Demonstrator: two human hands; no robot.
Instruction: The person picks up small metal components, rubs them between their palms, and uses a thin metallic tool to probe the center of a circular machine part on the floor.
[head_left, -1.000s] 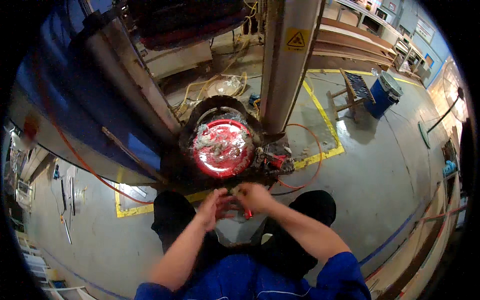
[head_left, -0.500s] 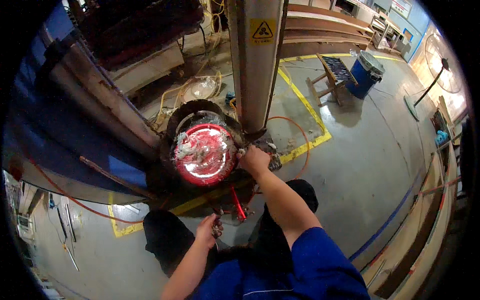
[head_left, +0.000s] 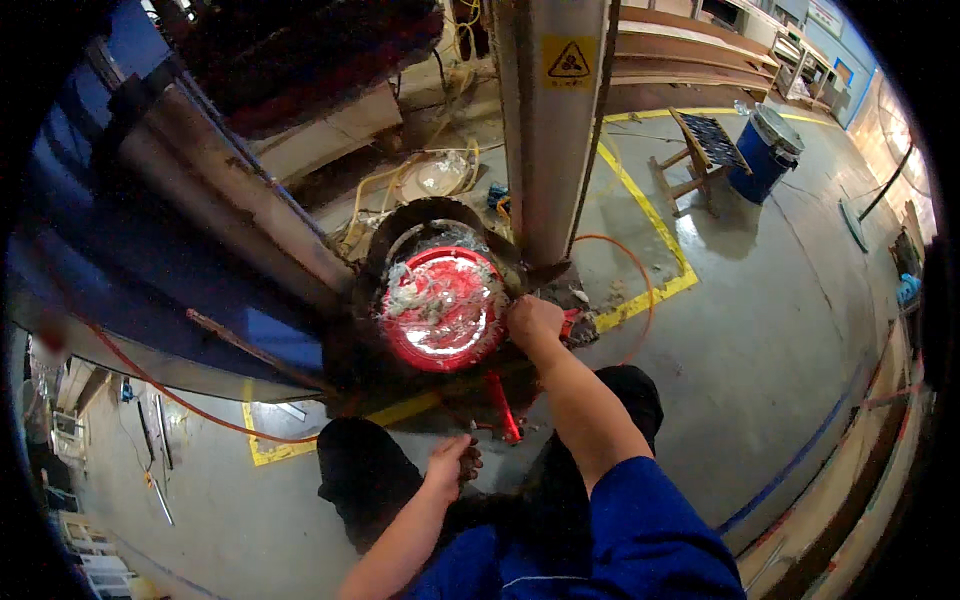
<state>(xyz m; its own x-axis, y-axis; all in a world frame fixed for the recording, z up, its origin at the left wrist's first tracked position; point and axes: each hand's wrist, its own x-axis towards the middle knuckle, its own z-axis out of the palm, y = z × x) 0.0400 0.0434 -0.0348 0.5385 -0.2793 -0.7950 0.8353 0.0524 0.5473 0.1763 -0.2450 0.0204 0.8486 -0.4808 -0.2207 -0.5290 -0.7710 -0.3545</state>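
A round red disc [head_left: 446,310], like a lid or wheel cover, is smeared with whitish fluff. It sits inside a dark curved metal guard [head_left: 385,235] at the foot of a metal post [head_left: 552,150]. My right hand [head_left: 537,322] is closed in a fist at the disc's right rim. A small red piece [head_left: 572,320] shows just beyond its knuckles; whether the fist grips it is unclear. Nearer to me, a red rod-like thing [head_left: 505,408] lies between my knees. My left hand [head_left: 453,465] hovers by my left knee, fingers curled, their contents hidden.
A big dark blue machine body [head_left: 230,240] rises on the left. An orange hose [head_left: 650,290] loops across the floor by yellow lines [head_left: 640,205]. A wooden stool [head_left: 705,150] and a blue drum [head_left: 766,155] stand at the far right. Long boards [head_left: 840,480] line the right.
My view has swung slightly left, so everything sits further right. The right hand stays at the disc's rim, and a red piece now shows beside it. The left hand remains curled near the knee.
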